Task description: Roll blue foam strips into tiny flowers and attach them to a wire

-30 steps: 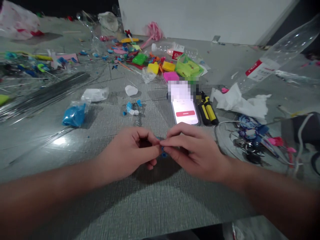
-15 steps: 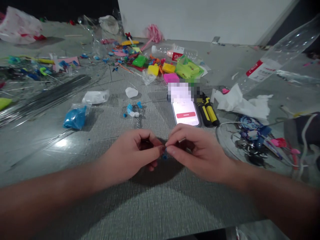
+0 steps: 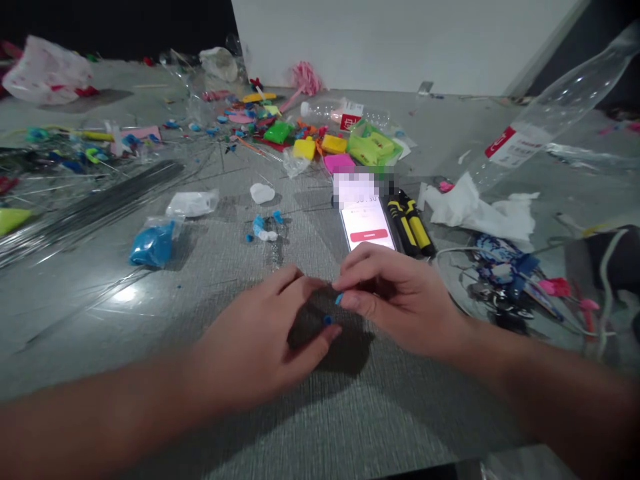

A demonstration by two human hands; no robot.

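Between thumb and forefinger, my right hand (image 3: 400,297) pinches a small piece of blue modelling clay (image 3: 339,299). My left hand (image 3: 265,327) has its thumb and forefinger spread apart, with nothing seen between them. A tiny blue clay bit (image 3: 327,320) lies on the table just by the left thumb. Beyond the hands rests a curved blue-and-white clay shape (image 3: 263,230), with small blue bits beside it. A white clay lump (image 3: 263,193) sits behind that. To the left is a bag of blue clay (image 3: 151,244).
A lit phone (image 3: 367,223) and yellow-black pliers (image 3: 411,225) lie just past my right hand. Thin wires (image 3: 115,200) spread at the left. Coloured clay packs (image 3: 333,144) and a clear bottle (image 3: 345,115) are at the back. Crumpled tissue (image 3: 475,207) and keys (image 3: 500,303) lie right.
My left thumb and forefinger have parted and the left hand has opened beside the right. The blue piece now shows in the right hand's pinch. The view has shifted slightly.
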